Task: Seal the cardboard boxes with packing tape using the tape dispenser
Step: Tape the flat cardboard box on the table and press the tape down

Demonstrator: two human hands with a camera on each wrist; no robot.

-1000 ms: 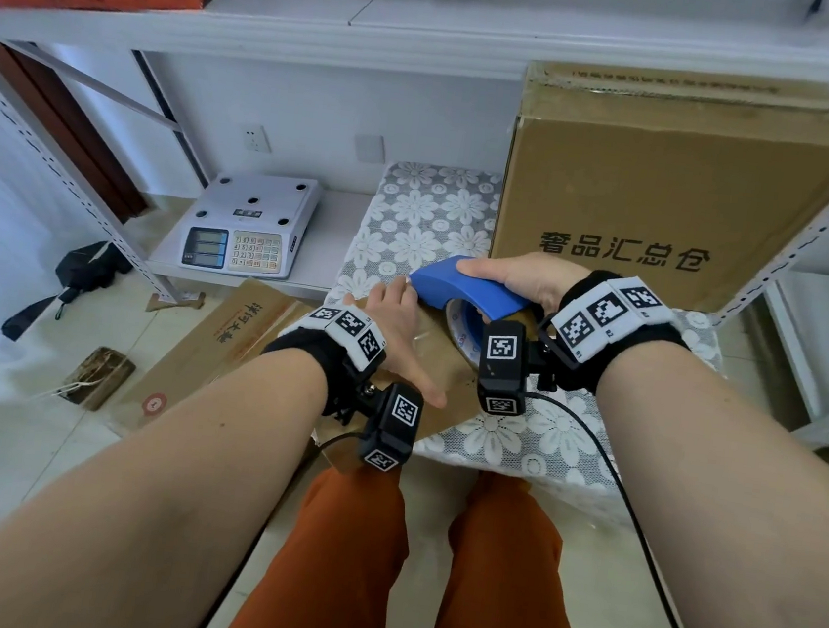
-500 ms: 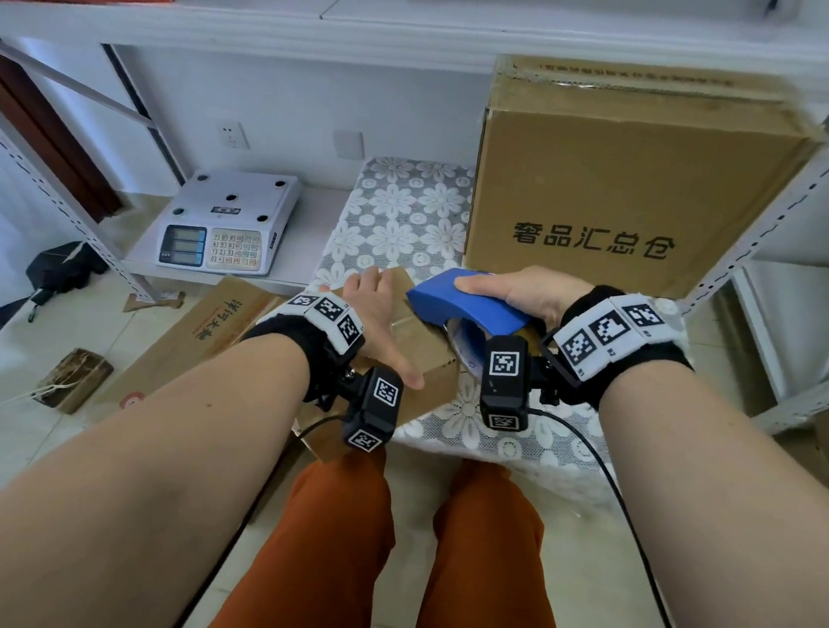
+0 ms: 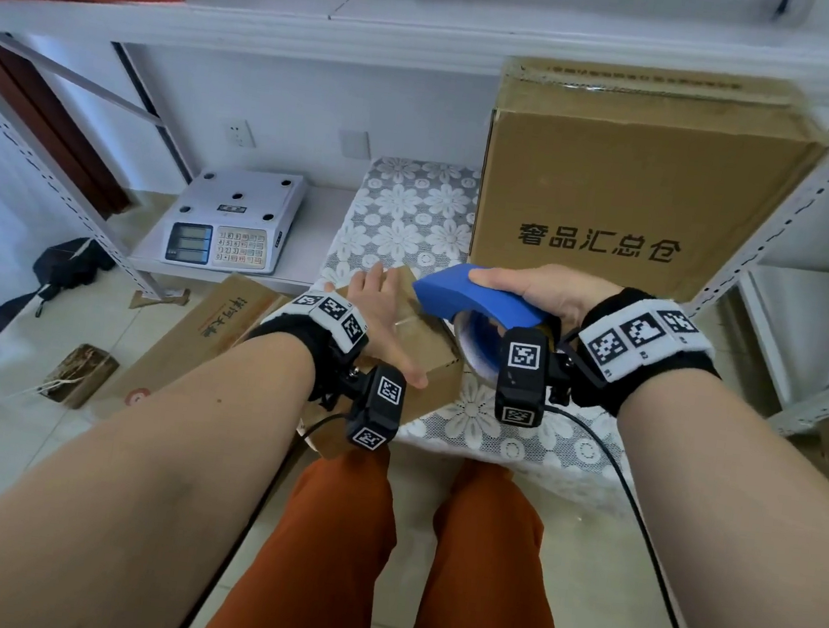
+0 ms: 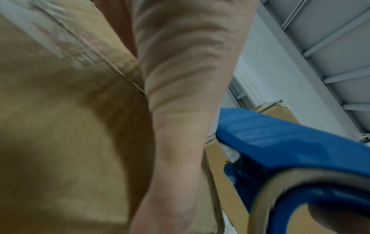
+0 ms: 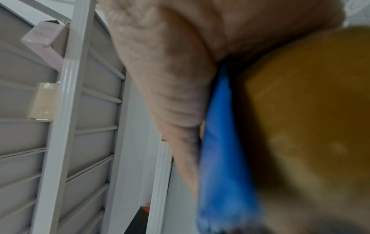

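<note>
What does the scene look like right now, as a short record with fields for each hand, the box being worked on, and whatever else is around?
left hand: flat, fingers straight, pressing on the small cardboard box
right hand: gripping the blue tape dispenser from above
small cardboard box: on the floral tablecloth, under the left hand
tape roll: mounted in the dispenser, clear tape
dispenser position: over the small box's right side; contact unclear
large cardboard box: upright behind, printed lettering
electronic scale: on the low shelf at left
</note>
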